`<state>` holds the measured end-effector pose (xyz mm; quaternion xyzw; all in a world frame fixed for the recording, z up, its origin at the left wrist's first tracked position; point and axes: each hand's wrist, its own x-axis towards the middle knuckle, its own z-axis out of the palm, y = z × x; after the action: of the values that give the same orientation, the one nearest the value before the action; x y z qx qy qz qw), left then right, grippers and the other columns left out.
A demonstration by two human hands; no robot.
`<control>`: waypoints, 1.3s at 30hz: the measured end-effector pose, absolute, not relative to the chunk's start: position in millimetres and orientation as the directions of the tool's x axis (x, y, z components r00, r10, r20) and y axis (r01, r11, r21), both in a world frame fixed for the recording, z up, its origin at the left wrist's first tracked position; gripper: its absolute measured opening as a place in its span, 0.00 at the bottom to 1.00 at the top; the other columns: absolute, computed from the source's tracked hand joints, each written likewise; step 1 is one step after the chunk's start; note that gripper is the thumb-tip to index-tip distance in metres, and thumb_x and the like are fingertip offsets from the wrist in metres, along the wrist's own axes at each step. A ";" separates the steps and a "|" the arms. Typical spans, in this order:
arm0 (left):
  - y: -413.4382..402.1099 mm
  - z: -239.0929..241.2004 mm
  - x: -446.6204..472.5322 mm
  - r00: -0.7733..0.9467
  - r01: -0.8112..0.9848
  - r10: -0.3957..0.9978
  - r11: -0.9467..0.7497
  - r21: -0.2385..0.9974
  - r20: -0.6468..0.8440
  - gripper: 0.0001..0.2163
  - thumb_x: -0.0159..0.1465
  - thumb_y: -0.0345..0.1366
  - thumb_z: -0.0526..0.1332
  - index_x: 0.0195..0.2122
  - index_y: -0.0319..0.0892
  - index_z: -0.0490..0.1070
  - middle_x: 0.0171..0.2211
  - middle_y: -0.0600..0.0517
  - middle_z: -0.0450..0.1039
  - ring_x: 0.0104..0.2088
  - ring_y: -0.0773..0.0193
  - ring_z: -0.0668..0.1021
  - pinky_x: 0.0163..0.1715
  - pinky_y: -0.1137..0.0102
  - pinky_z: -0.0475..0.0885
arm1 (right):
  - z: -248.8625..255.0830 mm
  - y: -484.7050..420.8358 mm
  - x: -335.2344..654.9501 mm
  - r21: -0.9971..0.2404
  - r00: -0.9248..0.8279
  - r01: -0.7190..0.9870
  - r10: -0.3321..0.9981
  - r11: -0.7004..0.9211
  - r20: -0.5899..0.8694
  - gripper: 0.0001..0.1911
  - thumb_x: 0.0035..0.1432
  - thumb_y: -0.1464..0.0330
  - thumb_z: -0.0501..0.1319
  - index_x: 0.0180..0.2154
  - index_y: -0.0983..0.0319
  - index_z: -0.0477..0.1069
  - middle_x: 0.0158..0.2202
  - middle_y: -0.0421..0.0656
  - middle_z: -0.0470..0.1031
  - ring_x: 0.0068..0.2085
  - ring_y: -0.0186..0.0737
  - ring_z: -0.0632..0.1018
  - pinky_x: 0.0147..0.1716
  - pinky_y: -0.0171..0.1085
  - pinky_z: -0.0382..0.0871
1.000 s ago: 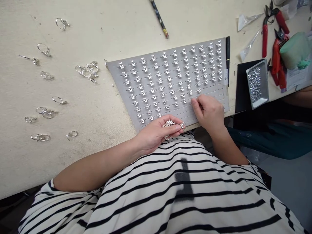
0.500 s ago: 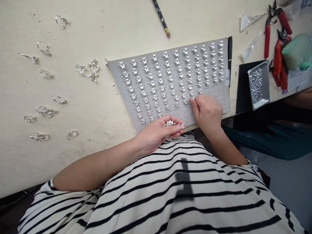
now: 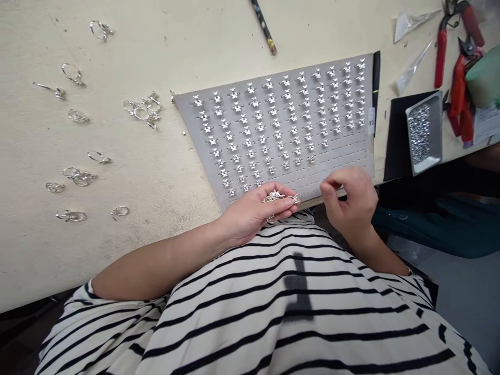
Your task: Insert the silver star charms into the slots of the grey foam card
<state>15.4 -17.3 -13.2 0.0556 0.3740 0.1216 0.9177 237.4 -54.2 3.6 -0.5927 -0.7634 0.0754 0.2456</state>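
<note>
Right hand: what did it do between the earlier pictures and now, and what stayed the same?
The right hand left the grey ring board, where its fingertips pressed at a row's end, and drew back toward the left hand. Whether it holds anything I cannot tell. The left hand keeps its grip on a bunch of rings; the loose rings lie as before.

silver rings | bunched in left hand | by grey board near edge
</note>
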 end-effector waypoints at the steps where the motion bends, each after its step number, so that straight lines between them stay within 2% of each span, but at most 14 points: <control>1: -17.3 -13.1 15.4 0.691 -0.185 0.271 0.962 0.199 -0.670 0.14 0.60 0.38 0.75 0.40 0.40 0.74 0.34 0.53 0.80 0.36 0.73 0.78 0.44 0.75 0.70 | 7.3 -57.7 235.2 -0.485 -0.208 0.812 0.937 0.326 0.281 0.04 0.67 0.65 0.63 0.42 0.57 0.71 0.33 0.41 0.78 0.33 0.40 0.77 0.36 0.42 0.71; 4: -18.2 -13.3 15.1 0.698 -0.185 0.286 0.958 0.220 -0.657 0.14 0.60 0.39 0.75 0.40 0.40 0.74 0.33 0.54 0.79 0.35 0.72 0.77 0.45 0.73 0.70 | 13.0 -63.0 227.4 -0.598 -0.302 0.703 0.923 0.384 0.238 0.14 0.63 0.64 0.68 0.50 0.56 0.72 0.39 0.42 0.82 0.37 0.39 0.81 0.37 0.39 0.77; 8: -20.2 -14.4 14.0 0.693 -0.177 0.312 0.948 0.266 -0.650 0.17 0.56 0.41 0.78 0.37 0.41 0.72 0.31 0.57 0.76 0.32 0.73 0.76 0.43 0.73 0.70 | 13.2 -60.9 217.4 -0.642 -0.320 0.678 0.930 0.358 0.180 0.11 0.61 0.68 0.70 0.45 0.55 0.73 0.35 0.39 0.82 0.36 0.36 0.81 0.37 0.36 0.77; 13: -21.1 -14.3 13.1 0.691 -0.176 0.350 0.930 0.322 -0.633 0.17 0.56 0.43 0.78 0.34 0.40 0.73 0.34 0.56 0.77 0.35 0.71 0.77 0.42 0.73 0.70 | 15.8 -59.5 215.6 -0.753 -0.255 0.636 0.967 0.168 0.000 0.05 0.64 0.71 0.67 0.39 0.56 0.73 0.34 0.37 0.80 0.34 0.33 0.79 0.36 0.34 0.75; 20: -22.3 -14.2 14.5 0.693 -0.177 0.352 0.929 0.326 -0.629 0.15 0.59 0.44 0.76 0.36 0.40 0.75 0.35 0.53 0.80 0.37 0.70 0.77 0.43 0.72 0.70 | 15.6 -64.6 222.3 -0.855 -0.152 0.485 0.946 -0.182 -0.287 0.02 0.66 0.68 0.63 0.41 0.54 0.75 0.36 0.37 0.78 0.37 0.34 0.78 0.38 0.35 0.73; 22: -22.2 -13.9 14.8 0.692 -0.182 0.345 0.933 0.309 -0.634 0.15 0.60 0.44 0.75 0.36 0.40 0.75 0.35 0.53 0.80 0.37 0.71 0.78 0.43 0.73 0.70 | 13.5 -64.7 225.0 -0.863 -0.140 0.456 0.940 -0.219 -0.312 0.03 0.67 0.68 0.62 0.41 0.54 0.74 0.37 0.38 0.78 0.38 0.35 0.78 0.40 0.37 0.72; 24: -21.7 -13.5 15.0 0.689 -0.185 0.335 0.939 0.291 -0.643 0.15 0.60 0.43 0.76 0.36 0.40 0.75 0.35 0.53 0.80 0.37 0.72 0.78 0.43 0.73 0.70 | 9.4 -61.4 230.9 -0.864 -0.108 0.465 0.956 -0.193 -0.272 0.03 0.66 0.68 0.61 0.41 0.54 0.74 0.37 0.38 0.76 0.39 0.37 0.77 0.41 0.39 0.72; 27: -20.8 -12.9 15.2 0.673 -0.176 0.322 0.944 0.279 -0.666 0.15 0.59 0.43 0.76 0.35 0.40 0.75 0.37 0.53 0.81 0.38 0.72 0.79 0.45 0.73 0.70 | -1.3 -47.6 246.7 -0.815 -0.022 0.578 0.997 -0.046 -0.072 0.05 0.63 0.71 0.59 0.36 0.56 0.71 0.33 0.39 0.71 0.35 0.38 0.73 0.37 0.41 0.70; 30: -20.1 -12.3 15.7 0.653 -0.158 0.308 0.949 0.273 -0.692 0.14 0.58 0.42 0.76 0.35 0.40 0.75 0.39 0.51 0.81 0.40 0.71 0.79 0.47 0.72 0.71 | -13.4 -28.3 263.8 -0.620 0.012 0.784 0.998 0.032 0.066 0.06 0.59 0.73 0.58 0.32 0.56 0.67 0.30 0.39 0.68 0.34 0.40 0.71 0.37 0.43 0.69; 34: -19.7 -12.1 16.1 0.648 -0.158 0.298 0.953 0.259 -0.701 0.14 0.57 0.41 0.77 0.34 0.39 0.75 0.39 0.51 0.81 0.40 0.70 0.79 0.48 0.71 0.71 | -22.3 -10.6 274.4 -0.414 -0.073 0.906 0.997 0.082 0.039 0.04 0.60 0.71 0.57 0.34 0.56 0.68 0.34 0.43 0.70 0.38 0.44 0.73 0.42 0.47 0.72; 39: -19.5 -12.3 15.2 0.654 -0.140 0.288 0.955 0.262 -0.699 0.14 0.58 0.42 0.77 0.35 0.40 0.75 0.39 0.52 0.81 0.39 0.71 0.79 0.48 0.72 0.71 | -20.9 -7.6 276.9 -0.326 -0.194 0.929 0.981 0.177 -0.020 0.05 0.65 0.69 0.56 0.39 0.56 0.70 0.36 0.45 0.72 0.41 0.46 0.74 0.43 0.48 0.72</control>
<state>15.2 -19.5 -12.3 0.0926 0.3986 0.1183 0.9048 276.9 -7.6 -20.9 -0.6274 -0.7609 0.1338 0.0974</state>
